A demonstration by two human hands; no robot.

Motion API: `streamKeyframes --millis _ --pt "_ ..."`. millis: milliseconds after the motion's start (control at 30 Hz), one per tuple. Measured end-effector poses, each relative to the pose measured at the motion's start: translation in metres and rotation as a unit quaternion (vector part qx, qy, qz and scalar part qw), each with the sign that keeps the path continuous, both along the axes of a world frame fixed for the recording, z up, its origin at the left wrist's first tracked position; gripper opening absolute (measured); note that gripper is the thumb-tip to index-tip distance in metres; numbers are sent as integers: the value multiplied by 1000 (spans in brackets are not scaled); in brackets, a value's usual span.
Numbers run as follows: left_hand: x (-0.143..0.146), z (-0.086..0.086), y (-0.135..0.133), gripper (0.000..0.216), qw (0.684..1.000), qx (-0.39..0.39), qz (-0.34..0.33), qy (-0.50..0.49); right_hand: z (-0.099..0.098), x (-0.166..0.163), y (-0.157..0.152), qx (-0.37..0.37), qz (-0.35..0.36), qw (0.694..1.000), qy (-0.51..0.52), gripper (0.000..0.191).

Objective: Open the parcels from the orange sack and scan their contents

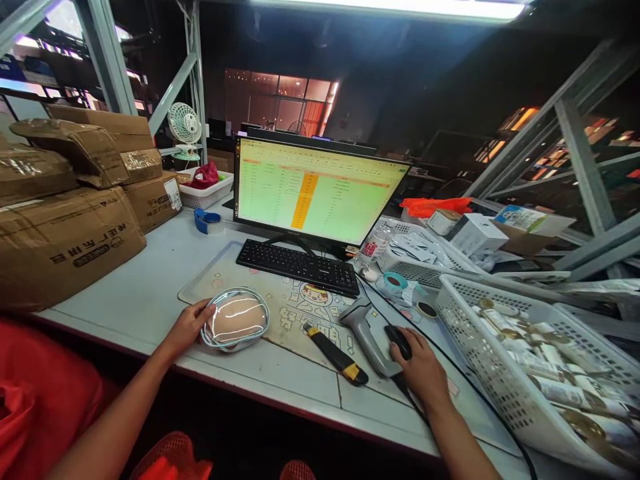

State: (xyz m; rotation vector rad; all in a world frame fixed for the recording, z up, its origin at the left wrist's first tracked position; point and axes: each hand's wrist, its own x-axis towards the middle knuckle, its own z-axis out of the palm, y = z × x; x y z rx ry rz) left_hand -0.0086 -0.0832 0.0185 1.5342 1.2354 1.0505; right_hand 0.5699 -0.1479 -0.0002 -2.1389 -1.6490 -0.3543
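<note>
My left hand (187, 327) rests on the desk with its fingers curled against the left edge of a clear plastic pouch (235, 319) that holds a beige, rounded item. My right hand (423, 367) lies over a black computer mouse (399, 340), fingers wrapped on it. A grey barcode scanner (367, 330) lies just left of that hand. A black and yellow utility knife (336, 355) sits between the two hands on the printed desk mat (293, 313).
A black keyboard (299, 265) and a monitor (315, 190) showing a green spreadsheet stand behind the mat. White baskets (500, 380) of packaged goods fill the right side. Taped cardboard boxes (65, 233) are stacked at the left. A tape dispenser (205, 219) lies near them.
</note>
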Motion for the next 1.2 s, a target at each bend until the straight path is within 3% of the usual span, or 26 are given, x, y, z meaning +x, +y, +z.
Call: streamKeyframes --millis 200,300,400,500,600,800,1200 --pt "27 16 16 54 968 152 -55 192 2 0 0 -1 12 1000 -10 49" --pt "42 26 54 52 939 193 -65 276 1 1 0 8 13 1000 -13 47" --pt "62 29 104 43 919 219 -6 327 1 -2 -2 18 7 1000 -21 45" --pt "87 21 146 54 910 206 37 359 4 -6 -5 19 3 1000 -25 45" --pt "109 7 169 67 901 197 61 381 7 -9 -7 17 4 999 -30 45" --pt "120 -14 181 70 888 217 41 404 7 -8 -7 6 1 999 -32 46" --pt "123 -11 177 67 877 228 33 422 -3 9 -3 21 33 999 8 51"
